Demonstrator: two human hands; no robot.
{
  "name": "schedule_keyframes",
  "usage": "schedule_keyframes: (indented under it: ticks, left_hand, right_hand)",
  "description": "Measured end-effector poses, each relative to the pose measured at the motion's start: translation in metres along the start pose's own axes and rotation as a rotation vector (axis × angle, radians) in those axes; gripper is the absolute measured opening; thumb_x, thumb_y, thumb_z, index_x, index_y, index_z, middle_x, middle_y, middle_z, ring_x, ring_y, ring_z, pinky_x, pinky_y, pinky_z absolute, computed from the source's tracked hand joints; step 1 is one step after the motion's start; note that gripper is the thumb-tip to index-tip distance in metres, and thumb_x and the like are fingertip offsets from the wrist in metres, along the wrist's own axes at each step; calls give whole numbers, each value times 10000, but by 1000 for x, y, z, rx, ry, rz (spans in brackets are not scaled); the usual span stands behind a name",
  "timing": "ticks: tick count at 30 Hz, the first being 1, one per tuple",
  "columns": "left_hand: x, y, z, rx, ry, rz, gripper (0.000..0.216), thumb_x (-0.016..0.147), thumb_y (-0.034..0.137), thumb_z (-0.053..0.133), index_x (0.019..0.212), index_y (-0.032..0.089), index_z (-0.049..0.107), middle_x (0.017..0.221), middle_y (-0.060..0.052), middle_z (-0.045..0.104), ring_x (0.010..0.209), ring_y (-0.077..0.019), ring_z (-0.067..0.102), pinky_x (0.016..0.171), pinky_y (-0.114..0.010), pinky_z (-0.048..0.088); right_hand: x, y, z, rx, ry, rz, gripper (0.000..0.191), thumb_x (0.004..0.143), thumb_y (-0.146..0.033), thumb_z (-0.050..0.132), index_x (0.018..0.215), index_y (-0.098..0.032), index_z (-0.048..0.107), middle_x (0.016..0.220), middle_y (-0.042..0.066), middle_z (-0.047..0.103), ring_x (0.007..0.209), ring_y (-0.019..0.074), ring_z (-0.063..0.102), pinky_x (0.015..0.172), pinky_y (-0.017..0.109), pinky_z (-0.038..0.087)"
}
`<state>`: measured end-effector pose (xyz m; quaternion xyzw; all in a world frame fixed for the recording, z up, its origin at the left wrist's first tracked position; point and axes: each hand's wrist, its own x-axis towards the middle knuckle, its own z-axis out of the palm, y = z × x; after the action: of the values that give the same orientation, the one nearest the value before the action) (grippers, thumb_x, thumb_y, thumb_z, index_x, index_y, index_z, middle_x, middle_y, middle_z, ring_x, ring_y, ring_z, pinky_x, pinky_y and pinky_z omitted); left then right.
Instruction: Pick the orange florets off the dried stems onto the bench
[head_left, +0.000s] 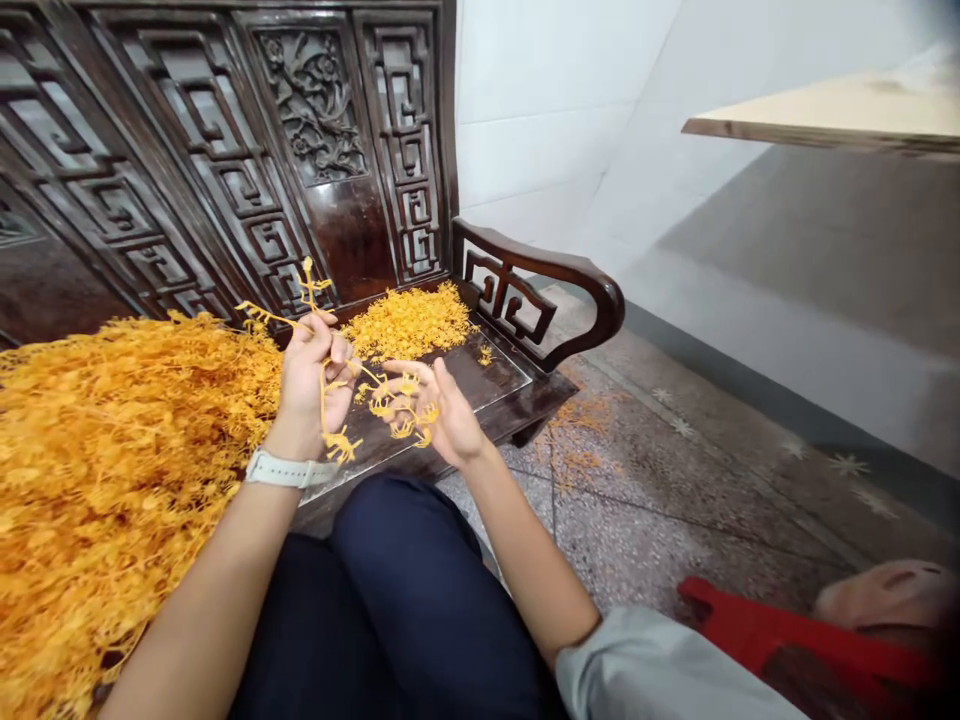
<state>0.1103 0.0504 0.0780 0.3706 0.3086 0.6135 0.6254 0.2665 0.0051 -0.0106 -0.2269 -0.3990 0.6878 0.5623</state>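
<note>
My left hand [319, 365], with a pale watch band on its wrist, is closed around thin yellow plastic flower stems [324, 400]. Their branched ends stick out above the fingers, below the hand and to the right. Facing it, my right hand [450, 415] has its thumb raised and fingers apart. A branching end with small claw-like tips [405, 410] lies before its palm; whether the fingers touch it is hard to tell. Both hands are above the edge of a dark wooden bench [491, 375].
A large heap of yellow-orange plastic sprigs [135, 430] fills the bench on the left. A smaller pile of yellow pieces [412, 320] lies near the carved armrest [555, 270]. Orange bits [581, 440] are scattered on the floor. A red object [780, 630] stands lower right; a board [825, 115] juts out upper right.
</note>
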Motion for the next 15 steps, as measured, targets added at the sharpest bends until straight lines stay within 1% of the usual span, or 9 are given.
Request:
schedule_keyframes:
  ticks: [1,3,5,7,9,12,15]
  left_hand:
    - [2,-2,-3,17,20,10,253,1033,301,750,901,221,550,547,89,438,424,-59,312,435,-144,302]
    - [6,-4,-11,42,56,21,245,1031,302,750,907,222,554,551,87,447,428,-60,324,435,-143,308]
    - [10,-6,-19,55,89,13,230,1036,294,737,910,220,559,551,85,451,423,-58,319,423,-141,295]
    - [13,-6,-24,60,118,-20,208,1051,274,706,910,215,564,547,83,454,413,-54,306,409,-139,275]
    - [15,-6,-28,55,151,-64,189,1078,233,640,904,206,569,537,78,453,403,-53,295,397,-141,254]
    - [15,-5,-32,43,191,-93,208,1092,182,568,885,197,578,525,66,449,400,-57,296,389,-146,235]
    - [14,-3,-33,48,189,-71,201,1067,180,605,867,200,593,525,56,452,405,-60,306,385,-150,233]
  right_hand:
    - [-2,-2,2,27,-15,-10,698,935,-812,606,1301,-218,646,1062,86,769,743,164,677,677,315,569]
    - [-6,-5,7,9,-5,-36,632,879,-677,792,1307,-236,647,1049,57,764,689,136,639,627,287,540]
    - [-7,-5,11,-60,52,-62,535,824,-518,908,1215,-230,683,976,25,750,650,109,594,581,254,483]
    - [-6,-3,13,-119,141,-106,406,835,-464,909,1072,-211,698,886,5,724,640,97,558,564,235,429]
    - [-4,1,13,-155,210,-163,350,882,-485,861,988,-205,680,851,2,713,643,94,527,577,237,401]
    - [-1,8,11,-206,257,-226,332,923,-500,809,954,-216,640,833,-9,690,631,92,469,609,255,383]
    - [1,14,7,-252,334,-255,356,916,-527,798,901,-229,603,783,-32,582,645,104,421,612,265,361]
